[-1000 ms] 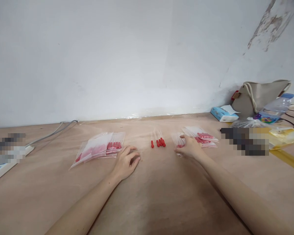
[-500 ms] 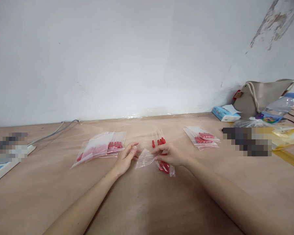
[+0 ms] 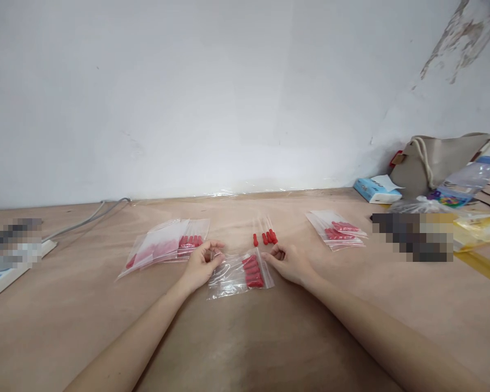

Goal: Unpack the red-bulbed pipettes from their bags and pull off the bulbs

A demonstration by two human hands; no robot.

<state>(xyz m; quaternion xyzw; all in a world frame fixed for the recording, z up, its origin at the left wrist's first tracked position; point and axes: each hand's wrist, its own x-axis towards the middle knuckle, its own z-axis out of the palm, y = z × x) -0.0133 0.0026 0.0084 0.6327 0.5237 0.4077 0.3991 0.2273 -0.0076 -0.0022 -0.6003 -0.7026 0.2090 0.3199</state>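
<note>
A clear zip bag [image 3: 232, 280] with several red-bulbed droppers [image 3: 253, 272] inside lies sideways between my hands, its zip end to the right. My left hand [image 3: 202, 267] pinches the bag's left upper corner. At the zip end, my right hand [image 3: 288, 262] grips the edge between thumb and fingers. Just beyond the bag, several loose droppers [image 3: 269, 237] with red rubber bulbs and clear stems rest on the table, bulbs toward me. To the left lies a fanned stack of filled zip bags [image 3: 163, 245]; a smaller stack of filled bags [image 3: 337, 231] is on the right.
At the back right are a blue tissue pack [image 3: 376, 190], a beige bag [image 3: 436, 163] and a plastic bottle [image 3: 473, 177]. Yellow packaging [image 3: 479, 228] lies at the right edge. A white power strip [image 3: 20, 272] and grey cable [image 3: 85, 222] are at left. A wall [image 3: 228, 98] bounds the table behind.
My right hand has brought one bag from the right stack to the middle. The bag has been turned and laid flatter, and my left hand has closed on its left end.
</note>
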